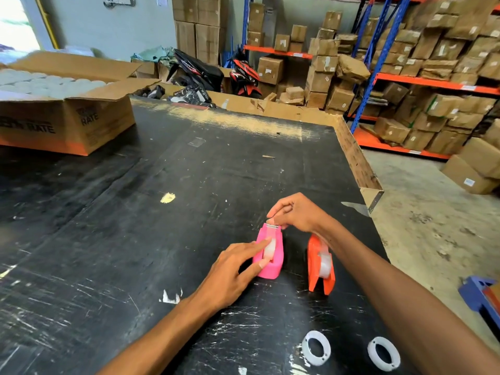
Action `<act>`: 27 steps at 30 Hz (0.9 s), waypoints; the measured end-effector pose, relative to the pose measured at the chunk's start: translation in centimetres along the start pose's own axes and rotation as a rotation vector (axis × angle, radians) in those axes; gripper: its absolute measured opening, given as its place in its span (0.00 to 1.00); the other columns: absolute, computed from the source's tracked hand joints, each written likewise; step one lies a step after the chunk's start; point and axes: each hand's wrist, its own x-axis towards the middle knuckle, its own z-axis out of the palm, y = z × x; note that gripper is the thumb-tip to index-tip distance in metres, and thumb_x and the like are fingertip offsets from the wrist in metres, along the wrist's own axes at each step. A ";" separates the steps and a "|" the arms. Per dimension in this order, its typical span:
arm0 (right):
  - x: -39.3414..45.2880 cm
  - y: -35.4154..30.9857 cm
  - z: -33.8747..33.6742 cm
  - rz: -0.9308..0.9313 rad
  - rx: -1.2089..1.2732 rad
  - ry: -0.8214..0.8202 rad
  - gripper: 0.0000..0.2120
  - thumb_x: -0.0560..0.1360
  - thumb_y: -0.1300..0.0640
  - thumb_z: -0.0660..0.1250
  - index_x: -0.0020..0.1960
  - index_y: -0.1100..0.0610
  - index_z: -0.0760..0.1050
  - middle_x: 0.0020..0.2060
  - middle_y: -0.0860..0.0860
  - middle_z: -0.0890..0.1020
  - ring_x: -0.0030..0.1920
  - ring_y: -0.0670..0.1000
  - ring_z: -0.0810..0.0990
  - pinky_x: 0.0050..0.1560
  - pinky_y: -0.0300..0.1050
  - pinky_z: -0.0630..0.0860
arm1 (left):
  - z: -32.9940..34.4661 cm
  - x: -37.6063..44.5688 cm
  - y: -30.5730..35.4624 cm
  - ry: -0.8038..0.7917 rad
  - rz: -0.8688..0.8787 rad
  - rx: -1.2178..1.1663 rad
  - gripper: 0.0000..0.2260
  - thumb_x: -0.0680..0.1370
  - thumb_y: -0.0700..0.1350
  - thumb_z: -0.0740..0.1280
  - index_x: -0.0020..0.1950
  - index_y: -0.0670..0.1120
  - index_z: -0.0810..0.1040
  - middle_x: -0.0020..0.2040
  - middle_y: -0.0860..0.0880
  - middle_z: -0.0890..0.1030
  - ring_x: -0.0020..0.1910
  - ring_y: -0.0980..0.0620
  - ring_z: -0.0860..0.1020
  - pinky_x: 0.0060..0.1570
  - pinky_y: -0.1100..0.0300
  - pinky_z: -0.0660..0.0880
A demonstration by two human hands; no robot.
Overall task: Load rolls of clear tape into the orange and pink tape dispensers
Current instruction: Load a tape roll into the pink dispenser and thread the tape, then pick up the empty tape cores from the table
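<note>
A pink tape dispenser stands on the black table with a roll of clear tape seated in it. My left hand holds the dispenser's left side, one finger lying across the roll. My right hand pinches the tape end at the metal cutter on the dispenser's far tip. Just to the right stands an orange tape dispenser, also holding a clear roll. Two white empty tape cores lie flat near the table's front edge.
An open cardboard box full of white tape rolls sits at the table's far left. The table's right edge drops to a concrete floor. Shelves stacked with cartons stand behind. A blue object lies low on the right.
</note>
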 end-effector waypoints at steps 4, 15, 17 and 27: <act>0.5 0.4 0.4 0.116 0.000 -0.092 0.11 0.71 0.72 0.69 0.39 0.57 0.80 0.25 0.46 0.83 0.28 0.41 0.81 0.32 0.33 0.79 | 0.0 -0.6 0.0 0.027 -0.012 -0.022 0.19 0.77 0.56 0.62 0.68 0.59 0.71 0.63 0.62 0.76 0.64 0.61 0.72 0.65 0.62 0.68; 0.9 -0.8 0.3 0.215 -0.071 -0.101 0.09 0.73 0.68 0.67 0.39 0.57 0.82 0.36 0.53 0.83 0.36 0.46 0.82 0.38 0.35 0.81 | -0.6 0.2 0.6 0.009 -0.029 -0.022 0.20 0.77 0.55 0.63 0.70 0.57 0.70 0.64 0.59 0.78 0.64 0.58 0.72 0.66 0.58 0.68; 0.5 -0.9 0.3 0.219 -0.076 -0.062 0.09 0.75 0.65 0.66 0.40 0.56 0.82 0.37 0.53 0.83 0.36 0.46 0.82 0.36 0.33 0.80 | -0.6 0.4 1.0 -0.001 -0.020 -0.022 0.20 0.78 0.54 0.63 0.71 0.56 0.70 0.62 0.60 0.77 0.63 0.58 0.72 0.65 0.61 0.67; -4.5 -1.9 -2.8 0.150 -0.127 0.246 0.06 0.75 0.63 0.65 0.44 0.59 0.81 0.41 0.56 0.83 0.39 0.48 0.79 0.38 0.39 0.76 | -0.1 0.4 2.3 -0.037 0.036 -0.020 0.22 0.79 0.50 0.63 0.73 0.52 0.67 0.63 0.62 0.71 0.59 0.68 0.67 0.56 0.77 0.61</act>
